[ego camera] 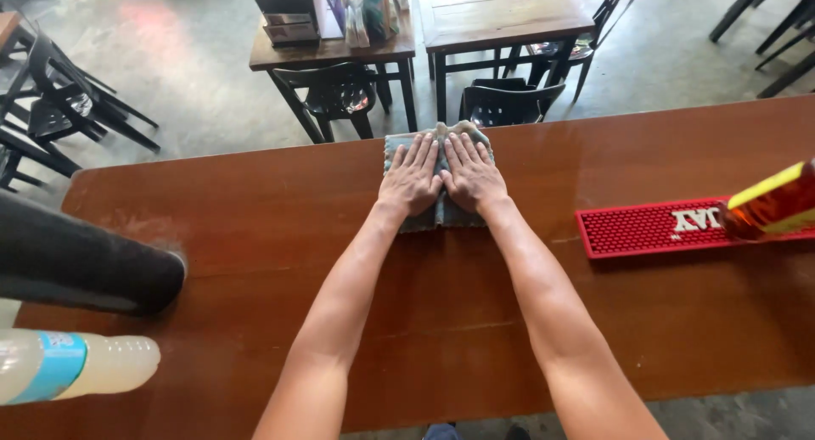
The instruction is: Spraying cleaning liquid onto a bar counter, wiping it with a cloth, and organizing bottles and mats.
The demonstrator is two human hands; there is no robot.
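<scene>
Your counter (255, 219) spans the view, with a red mat (654, 229) at its right and a bottle (76, 365) near left. A grey cloth (395, 144) lies at the far edge. Your left hand (411, 178) and right hand (472, 177) press it flat, side by side, fingers spread, gripping nothing.

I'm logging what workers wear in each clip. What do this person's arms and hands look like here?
Both arms are bare right up to the frame's edge: no sleeves show. The left hand and right hand wear no gloves, and I can make out no rings, watch or wristband.
</scene>
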